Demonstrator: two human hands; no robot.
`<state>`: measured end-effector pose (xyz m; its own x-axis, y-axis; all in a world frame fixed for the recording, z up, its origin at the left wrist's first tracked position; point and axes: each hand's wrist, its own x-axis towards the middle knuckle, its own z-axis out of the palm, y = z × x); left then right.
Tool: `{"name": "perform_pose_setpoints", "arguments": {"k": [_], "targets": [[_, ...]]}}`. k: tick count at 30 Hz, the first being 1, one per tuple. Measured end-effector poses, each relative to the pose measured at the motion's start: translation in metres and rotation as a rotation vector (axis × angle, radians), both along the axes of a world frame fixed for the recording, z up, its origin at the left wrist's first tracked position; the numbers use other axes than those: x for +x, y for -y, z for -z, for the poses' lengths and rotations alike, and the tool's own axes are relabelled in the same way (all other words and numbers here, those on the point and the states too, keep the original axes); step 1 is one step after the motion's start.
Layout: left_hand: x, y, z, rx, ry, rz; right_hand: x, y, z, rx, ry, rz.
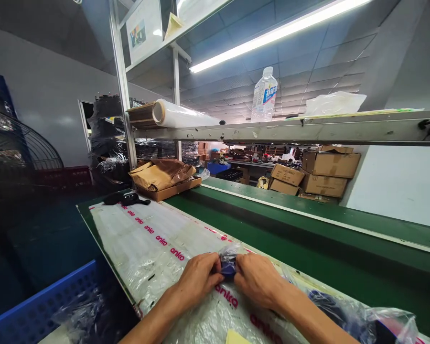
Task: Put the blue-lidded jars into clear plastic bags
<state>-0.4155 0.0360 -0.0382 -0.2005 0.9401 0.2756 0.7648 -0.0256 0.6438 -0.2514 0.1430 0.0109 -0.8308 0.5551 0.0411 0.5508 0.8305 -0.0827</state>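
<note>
A small dark blue item in clear plastic wrapping [228, 263] is between my two hands, just above the plastic-covered bench [157, 258]. My left hand [201, 271] grips its left side with bent fingers. On the opposite side, my right hand [255, 276] pinches the wrapping, its fingers closed. What exactly the wrapped item is cannot be made out. To the right of my right forearm lie more dark blue items in clear bags [329, 306]. Below my hands, a yellow piece of paper [236, 337] shows at the bottom edge.
A green conveyor belt [272, 239] runs beyond the bench. An open carton with brown paper [168, 179] and a black object [127, 198] stand at the far left. A blue crate [46, 301] holds plastic bags. Overhead, a shelf [272, 132] carries a bottle [264, 98] and film roll [186, 114].
</note>
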Motion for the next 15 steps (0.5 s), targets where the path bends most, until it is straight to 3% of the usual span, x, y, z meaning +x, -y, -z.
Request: {"name": "perform_pose_setpoints", "arguments": {"k": [4,7,11,15], "targets": [[-0.002,-0.012,0.000,0.035,0.085,-0.110,-0.003,-0.013,0.007,-0.114,-0.126,0.060],[-0.004,-0.020,-0.002,0.053,0.222,-0.176,0.000,-0.020,-0.001,-0.143,-0.216,0.128],[0.000,-0.022,-0.015,0.046,0.325,-0.226,0.008,-0.026,-0.020,-0.058,-0.270,0.207],[0.008,-0.021,-0.027,0.033,0.252,-0.235,0.015,-0.026,-0.027,0.050,-0.250,0.193]]}}
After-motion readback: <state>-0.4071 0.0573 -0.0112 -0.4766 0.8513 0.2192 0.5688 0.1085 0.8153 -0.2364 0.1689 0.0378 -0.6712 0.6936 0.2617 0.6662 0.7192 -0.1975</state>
